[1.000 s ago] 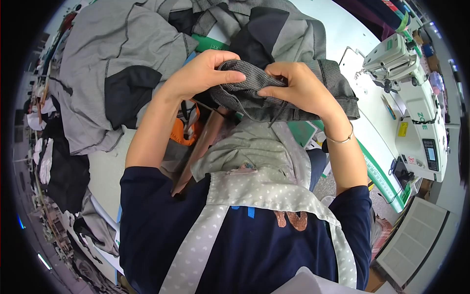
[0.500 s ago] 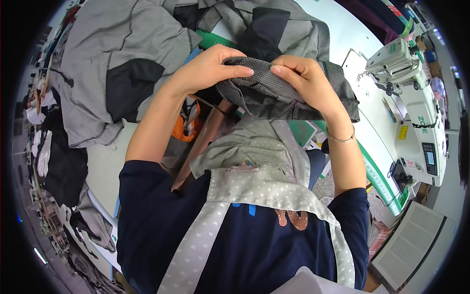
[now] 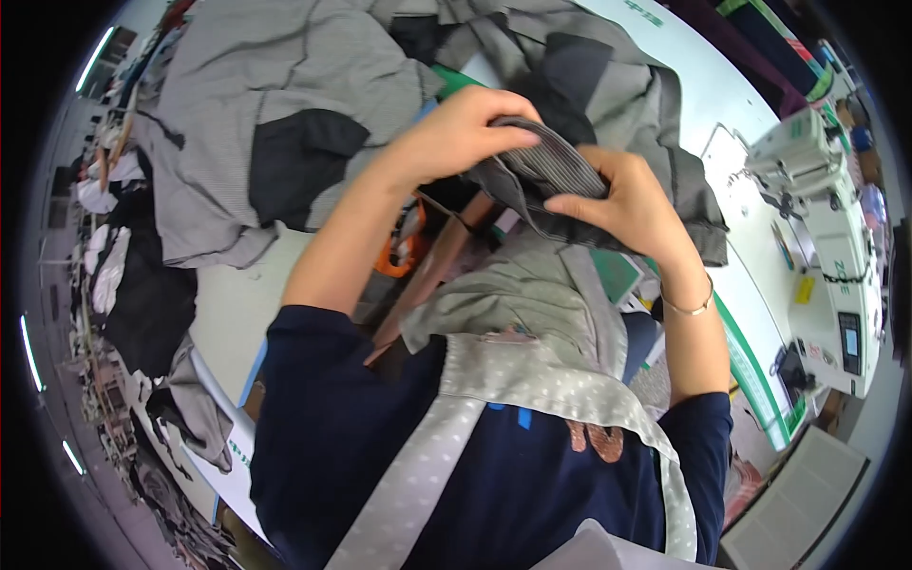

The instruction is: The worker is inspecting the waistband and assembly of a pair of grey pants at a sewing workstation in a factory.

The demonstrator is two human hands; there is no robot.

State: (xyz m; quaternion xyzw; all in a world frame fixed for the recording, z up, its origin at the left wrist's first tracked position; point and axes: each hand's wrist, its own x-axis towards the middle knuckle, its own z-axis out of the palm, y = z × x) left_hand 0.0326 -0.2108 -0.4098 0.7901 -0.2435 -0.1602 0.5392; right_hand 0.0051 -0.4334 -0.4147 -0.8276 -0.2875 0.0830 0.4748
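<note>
Nearest the camera, a grey dotted strap [image 3: 532, 389] crosses the person's dark navy top [image 3: 380, 446], and a loose fold of plain grey cloth [image 3: 513, 304] hangs just above it. Beyond that both forearms rise to meet over the table. The right hand [image 3: 632, 204], with a thin bangle [image 3: 689, 306] on its wrist, is closed on the near edge of a dark grey ribbed fabric piece [image 3: 541, 176], thumb on top and fingers curled under. The left hand [image 3: 461, 133] grips the same piece from the far side, its fingers laid flat over the upper fold and pinching it, so the piece is held up between the two hands above the table. Under the left forearm an orange tool [image 3: 404, 249] lies on the white table [image 3: 233, 304], partly hidden. Farther off, a heap of grey and black garments [image 3: 256, 142] spreads across the left and top of the table. To the right stands a white sewing machine [image 3: 826, 237]. At the far left edge, more dark clothing [image 3: 142, 294] is piled off the table.
</note>
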